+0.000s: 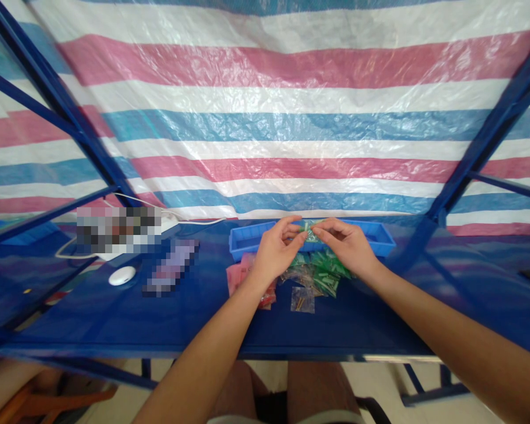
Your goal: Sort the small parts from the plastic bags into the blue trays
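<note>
Between both hands is a small clear green plastic bag (310, 234) with pale pieces inside. My left hand (282, 242) pinches its left edge between thumb and fingers. On the other edge, my right hand (342, 240) is closed with thumb and forefinger. Just below lie several green bags (329, 272) with light strips in them. Pink-red bags (235, 278) lie beside my left wrist, partly hidden by the forearm. Nearer the front, one clear bag (302, 300) holds thin brass-coloured pieces. A long blue tray (242, 242) stands behind the hands, its middle covered by them.
A white oval object (122, 275) lies left on the blue table (274, 335), next to a blurred flat purple item (174, 266). White cables (198, 222) run along the back. Blue metal posts (481, 135) and a striped sheet (282, 135) close off the far side.
</note>
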`<act>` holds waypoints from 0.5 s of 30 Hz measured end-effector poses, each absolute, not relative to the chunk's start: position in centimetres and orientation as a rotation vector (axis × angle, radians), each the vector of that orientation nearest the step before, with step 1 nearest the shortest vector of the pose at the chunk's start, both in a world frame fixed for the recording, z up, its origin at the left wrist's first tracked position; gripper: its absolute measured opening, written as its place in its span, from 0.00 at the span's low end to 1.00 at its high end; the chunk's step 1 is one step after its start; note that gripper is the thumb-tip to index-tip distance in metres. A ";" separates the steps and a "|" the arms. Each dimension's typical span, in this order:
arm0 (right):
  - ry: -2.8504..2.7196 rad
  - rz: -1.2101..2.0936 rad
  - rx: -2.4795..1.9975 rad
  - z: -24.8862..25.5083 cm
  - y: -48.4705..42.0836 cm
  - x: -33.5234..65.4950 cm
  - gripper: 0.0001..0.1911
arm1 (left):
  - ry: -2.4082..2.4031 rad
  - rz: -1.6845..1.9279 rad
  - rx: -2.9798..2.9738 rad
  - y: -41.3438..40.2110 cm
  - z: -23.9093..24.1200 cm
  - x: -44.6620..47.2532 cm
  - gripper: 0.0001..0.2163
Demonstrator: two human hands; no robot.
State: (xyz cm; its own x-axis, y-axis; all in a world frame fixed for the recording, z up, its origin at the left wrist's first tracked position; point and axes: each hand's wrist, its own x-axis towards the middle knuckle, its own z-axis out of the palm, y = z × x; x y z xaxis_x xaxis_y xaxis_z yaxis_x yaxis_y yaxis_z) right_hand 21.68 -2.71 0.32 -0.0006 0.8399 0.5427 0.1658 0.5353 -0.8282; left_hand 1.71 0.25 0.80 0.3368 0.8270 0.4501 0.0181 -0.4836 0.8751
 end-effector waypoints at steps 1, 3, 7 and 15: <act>-1.500 0.616 -0.927 0.4 -2.7 21.8 0.14 | 0.778 1.260 1.794 0.3 0.9 1.6 0.22; -1.499 0.484 -0.977 0.7 -2.7 22.3 0.15 | 0.827 1.307 1.825 0.3 1.1 1.5 0.21; -1.535 0.250 -1.016 1.3 -2.7 23.3 0.15 | 0.883 1.358 1.826 0.4 1.5 1.1 0.18; -1.671 0.124 -1.080 0.6 -2.3 23.3 0.15 | 0.912 1.395 1.788 0.7 1.3 0.8 0.16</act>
State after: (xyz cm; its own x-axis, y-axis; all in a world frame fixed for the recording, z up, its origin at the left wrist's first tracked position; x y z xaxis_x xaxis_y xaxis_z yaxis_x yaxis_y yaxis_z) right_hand 23.32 -2.26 0.65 0.0037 0.6970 0.7171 0.5838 0.5807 -0.5674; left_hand 0.80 0.73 1.27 0.1788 0.8486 0.4980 0.1160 -0.5208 0.8458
